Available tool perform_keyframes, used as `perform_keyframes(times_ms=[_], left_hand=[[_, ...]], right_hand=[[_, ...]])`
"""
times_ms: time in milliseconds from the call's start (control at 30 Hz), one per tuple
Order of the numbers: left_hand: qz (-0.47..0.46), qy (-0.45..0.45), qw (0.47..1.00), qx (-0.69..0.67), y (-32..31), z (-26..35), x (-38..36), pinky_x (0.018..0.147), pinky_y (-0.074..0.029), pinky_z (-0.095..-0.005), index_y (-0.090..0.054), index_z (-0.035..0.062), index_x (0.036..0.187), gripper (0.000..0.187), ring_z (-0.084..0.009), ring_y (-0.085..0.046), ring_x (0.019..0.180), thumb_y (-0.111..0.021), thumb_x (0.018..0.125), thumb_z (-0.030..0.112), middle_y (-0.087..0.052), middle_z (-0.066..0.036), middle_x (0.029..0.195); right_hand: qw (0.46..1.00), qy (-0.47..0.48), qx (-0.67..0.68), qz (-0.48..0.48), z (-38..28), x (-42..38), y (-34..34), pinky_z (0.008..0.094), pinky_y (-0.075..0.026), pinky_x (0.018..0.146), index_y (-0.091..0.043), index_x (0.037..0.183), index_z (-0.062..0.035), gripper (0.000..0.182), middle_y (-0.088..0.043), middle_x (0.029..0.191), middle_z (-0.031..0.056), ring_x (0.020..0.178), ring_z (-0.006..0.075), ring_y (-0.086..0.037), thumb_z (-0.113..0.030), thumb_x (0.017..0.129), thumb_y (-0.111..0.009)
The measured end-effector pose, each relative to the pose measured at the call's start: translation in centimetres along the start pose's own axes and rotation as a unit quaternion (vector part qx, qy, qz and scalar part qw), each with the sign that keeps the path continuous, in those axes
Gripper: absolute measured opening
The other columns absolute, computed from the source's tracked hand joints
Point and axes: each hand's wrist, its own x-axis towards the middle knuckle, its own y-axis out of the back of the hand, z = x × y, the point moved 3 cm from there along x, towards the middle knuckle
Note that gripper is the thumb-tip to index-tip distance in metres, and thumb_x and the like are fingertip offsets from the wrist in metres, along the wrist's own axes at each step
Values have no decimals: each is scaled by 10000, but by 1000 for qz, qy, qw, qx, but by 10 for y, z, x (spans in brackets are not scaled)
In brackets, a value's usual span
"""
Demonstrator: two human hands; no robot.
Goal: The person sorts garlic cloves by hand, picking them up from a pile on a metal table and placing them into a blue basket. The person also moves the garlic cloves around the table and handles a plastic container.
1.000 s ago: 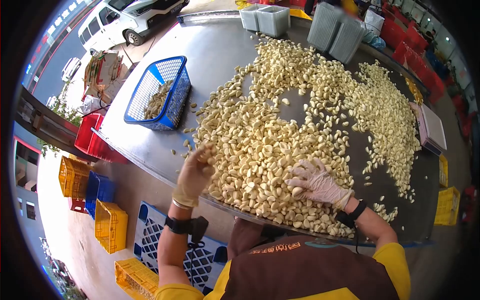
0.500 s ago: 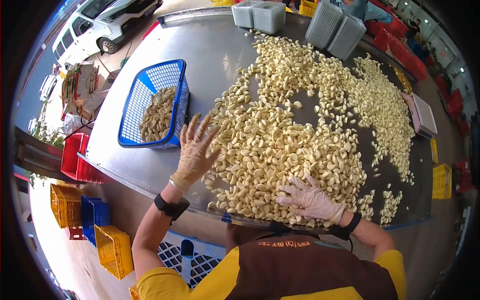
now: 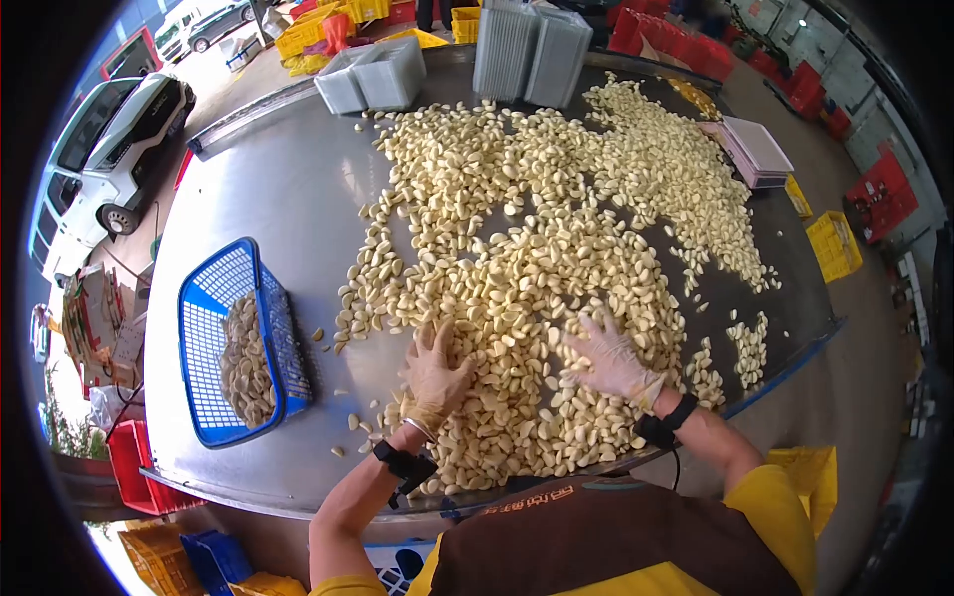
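Observation:
Peeled garlic cloves lie in a broad pile over the metal table. My left hand, in a thin pale glove, rests on the pile's left edge with its fingers spread among the cloves. On the right side of the near pile my right hand, gloved too, lies with fingers apart, touching cloves. Neither hand has a clove visibly gripped. Left of my left hand stands a blue plastic basket with darker, brownish cloves in it. A few loose cloves lie between basket and pile.
Stacks of clear plastic trays and taller trays stand at the table's far edge. A pink-and-white box, possibly a scale, sits at the right. Yellow crates and red crates surround the table. A white vehicle is parked at left.
My left hand has come down from above the pile's edge near the basket onto the cloves. My right hand has moved farther into the pile. The head view has shifted.

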Motion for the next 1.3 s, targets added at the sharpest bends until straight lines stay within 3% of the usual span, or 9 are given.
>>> perform_keyframes(times_ms=[100, 300, 400, 567, 700, 933, 1033, 1233, 1300], left_hand=[[-70, -55, 996, -4, -36, 35, 6, 1107, -241, -596, -426, 320, 1473, 792, -407, -329, 1366, -718, 754, 477, -342, -139, 1531], [-283, -300, 911, 9, -59, 98, -39, 1098, -199, -626, -363, 351, 1517, 787, -379, -267, 1445, -654, 818, 567, -331, -90, 1574], [-229, -325, 906, 147, -24, 104, -69, 1111, -33, -718, -321, 326, 1539, 868, -384, -156, 1497, -657, 794, 618, -262, -88, 1614], [-72, -58, 992, 84, 39, -15, -90, 1194, 0, -561, -262, 196, 1567, 955, -351, -100, 1513, -715, 799, 539, -204, -97, 1636], [8, 204, 976, -70, 27, -126, -92, 1200, -15, -510, -260, 181, 1567, 942, -328, -107, 1514, -737, 800, 447, -210, -85, 1636], [-110, 3, 992, -59, -35, -8, -71, 1180, -80, -492, -320, 181, 1542, 846, -315, -165, 1497, -713, 815, 362, -305, -122, 1580], [-98, -25, 993, -61, -45, 19, -65, 1177, -75, -491, -318, 179, 1543, 829, -325, -155, 1497, -702, 827, 349, -281, -131, 1587], [-175, -10, 971, -165, -38, 34, -55, 1175, -10, -553, -263, 252, 1568, 869, -354, -47, 1521, -711, 836, 391, -138, -151, 1642], [-92, -69, 992, -51, -9, 65, -67, 1184, -72, -522, -327, 234, 1542, 825, -356, -95, 1507, -729, 830, 342, -181, -146, 1626]], right_hand=[[993, 74, 34, -83, -51, -31, 10, 632, -353, 1022, -512, 1382, -195, 653, -367, 1417, 201, 1322, 480, -291, -481, 821, -688], [960, 145, 103, -215, -24, -70, 55, 685, -292, 1053, -484, 1436, -376, 570, -289, 1570, 132, 1408, 494, -282, -461, 895, -643], [973, 117, 198, -31, 38, -78, 67, 490, -308, 1149, -449, 1471, -348, 586, -305, 1589, 141, 1452, 360, -299, -281, 927, -653], [946, -231, 224, 47, 120, -129, 68, 397, -333, 1141, -336, 1520, -85, 721, -419, 1468, 160, 1363, 343, -409, -328, 924, -661], [949, -245, 185, 74, 124, -126, -17, 442, -353, 1108, -297, 1534, -91, 803, -353, 1419, 275, 1308, 452, -402, -398, 902, -685], [950, -220, 210, 75, 116, -115, 8, 440, -441, 1007, -407, 1481, -107, 705, -464, 1355, 220, 1197, 394, -516, -286, 875, -719], [955, -131, 170, 203, 87, -102, 48, 418, -496, 894, -640, 1237, -108, 357, -627, 1164, 107, 1048, 318, -604, -168, 887, -679], [990, -26, -30, 138, 35, -56, 23, 428, -431, 859, -675, 1083, -122, 242, -564, 965, 81, 960, 289, -541, -200, 855, -668], [989, -21, -33, 141, 34, -54, 21, 429, -424, 866, -678, 1066, -130, 228, -559, 962, 78, 966, 287, -534, -207, 852, -663]])
